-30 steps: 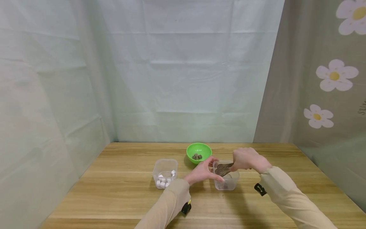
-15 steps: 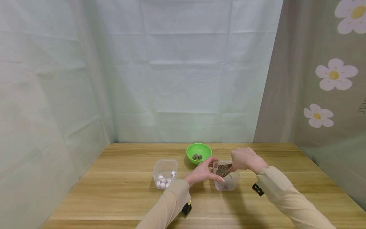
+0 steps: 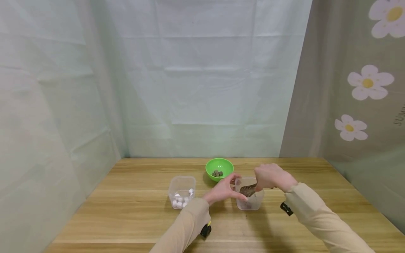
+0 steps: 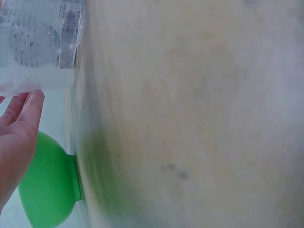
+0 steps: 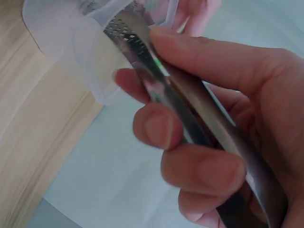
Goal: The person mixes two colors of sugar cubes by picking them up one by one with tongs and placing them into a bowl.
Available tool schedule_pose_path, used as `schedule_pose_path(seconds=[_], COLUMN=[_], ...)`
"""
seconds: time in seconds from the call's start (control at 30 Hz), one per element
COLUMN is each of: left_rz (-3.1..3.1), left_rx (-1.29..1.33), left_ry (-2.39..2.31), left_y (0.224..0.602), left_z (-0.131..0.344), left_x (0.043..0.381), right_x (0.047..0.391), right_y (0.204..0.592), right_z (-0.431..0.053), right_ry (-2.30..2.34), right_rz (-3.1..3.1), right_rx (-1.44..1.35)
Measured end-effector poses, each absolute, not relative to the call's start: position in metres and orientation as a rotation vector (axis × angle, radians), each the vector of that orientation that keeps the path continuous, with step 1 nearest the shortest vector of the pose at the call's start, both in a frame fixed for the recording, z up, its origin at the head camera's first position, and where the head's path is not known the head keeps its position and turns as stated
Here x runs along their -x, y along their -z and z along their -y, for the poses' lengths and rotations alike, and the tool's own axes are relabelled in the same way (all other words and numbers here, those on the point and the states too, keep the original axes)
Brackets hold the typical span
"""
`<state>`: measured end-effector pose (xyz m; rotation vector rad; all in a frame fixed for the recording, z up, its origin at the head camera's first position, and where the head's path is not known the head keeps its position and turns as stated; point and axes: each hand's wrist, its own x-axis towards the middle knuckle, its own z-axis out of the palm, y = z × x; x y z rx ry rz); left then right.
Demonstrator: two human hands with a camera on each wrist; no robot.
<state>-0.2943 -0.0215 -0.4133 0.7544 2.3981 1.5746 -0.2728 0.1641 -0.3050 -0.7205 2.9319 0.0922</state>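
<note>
My left hand (image 3: 223, 191) holds a clear plastic container (image 3: 257, 203) by its side, thumb at the front and fingers at the back. In the left wrist view, fingertips press against its ribbed wall. My right hand (image 3: 272, 176) grips metal tongs (image 5: 156, 80), fingers and thumb wrapped around both arms. Their perforated heads (image 3: 248, 190) reach down into this container, close together. Through the wall, the left wrist view shows a head and a dark speckled piece (image 4: 70, 35) near the bottom; whether the tongs pinch it I cannot tell.
Behind my left hand stands a green bowl (image 3: 221, 162) with several brown cubes (image 3: 217, 173). Another clear container (image 3: 182, 181), holding several white cubes (image 3: 179, 205), sits to the left on the wooden table (image 3: 126, 211). Cloth curtains enclose the back and sides.
The tongs' heads, apart a second ago, have come together and sit slightly lower in the container. My left hand keeps its hold there. The bowl and the other container stay put.
</note>
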Motion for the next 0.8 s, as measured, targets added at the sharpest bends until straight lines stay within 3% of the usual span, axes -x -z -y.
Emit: schedule_pose_path(seconds=[0.8], left_rz=[-2.361], left_rx=[-0.772], left_ry=[-1.602], left_y=[0.4148], left_z=[0.0223], left_x=[0.2960], right_x=[0.2690], right_y=[0.3018], right_z=[-0.1683], right_ry=[-0.009], right_rz=[-2.894], right_rx=[0.612])
